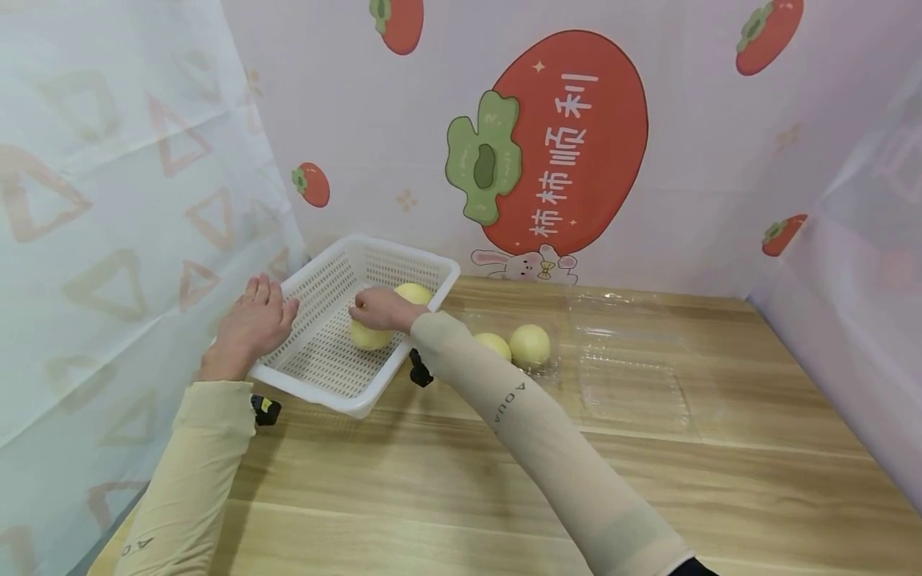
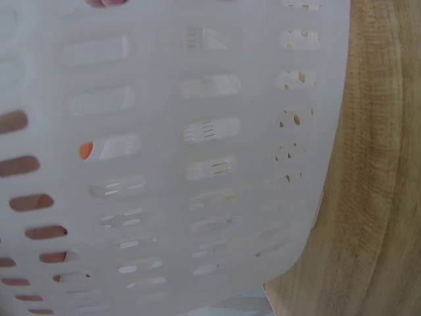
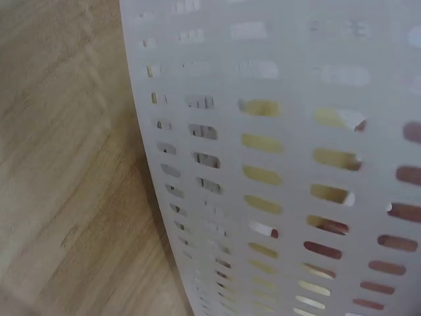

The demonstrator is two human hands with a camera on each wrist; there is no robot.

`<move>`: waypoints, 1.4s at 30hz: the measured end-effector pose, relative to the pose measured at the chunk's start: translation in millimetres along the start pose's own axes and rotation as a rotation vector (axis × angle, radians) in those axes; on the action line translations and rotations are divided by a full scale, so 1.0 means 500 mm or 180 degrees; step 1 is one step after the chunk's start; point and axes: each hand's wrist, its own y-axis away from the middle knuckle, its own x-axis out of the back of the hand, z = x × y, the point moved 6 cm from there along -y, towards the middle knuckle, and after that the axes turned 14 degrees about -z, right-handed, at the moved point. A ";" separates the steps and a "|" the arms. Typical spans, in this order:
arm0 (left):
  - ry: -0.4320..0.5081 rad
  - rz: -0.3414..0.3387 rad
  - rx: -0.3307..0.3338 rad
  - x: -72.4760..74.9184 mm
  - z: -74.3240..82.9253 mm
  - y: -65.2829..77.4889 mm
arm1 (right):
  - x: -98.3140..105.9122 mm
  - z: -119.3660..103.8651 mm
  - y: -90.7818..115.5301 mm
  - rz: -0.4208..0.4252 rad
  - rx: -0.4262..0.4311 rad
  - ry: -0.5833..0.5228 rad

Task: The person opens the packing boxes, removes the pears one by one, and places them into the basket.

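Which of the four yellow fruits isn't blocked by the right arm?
The rightmost yellow fruit, in the clear tray: neither the right hand nor sleeve covers it; the other three are partly hidden.

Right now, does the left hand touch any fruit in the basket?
Apart: the head view shows basket floor between the left hand and the nearest fruit.

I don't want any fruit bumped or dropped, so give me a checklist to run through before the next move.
1. White basket upright on the table: ok.
2. Left hand at the basket's left rim: ok.
3. Front fruit and rear fruit inside the basket: ok.
4. Right hand gripping the front fruit securely: cannot tell; its fingers are partly hidden.
5. Right sleeve clear of the left fruit outside the basket: cannot tell; it covers part of that fruit.
6. Rightmost fruit unobstructed from the head camera: ok.
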 end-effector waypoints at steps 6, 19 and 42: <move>-0.0007 0.0044 -0.0017 0.002 0.004 -0.001 | 0.025 0.010 0.015 0.0249 -0.0006 -0.0199; 0.0007 0.0008 -0.0023 0.006 0.006 0.008 | 0.093 0.007 0.091 0.0537 0.0325 -0.0124; -0.0012 0.0134 -0.0048 0.008 0.012 0.009 | 0.154 0.058 0.291 0.0824 0.0592 0.0095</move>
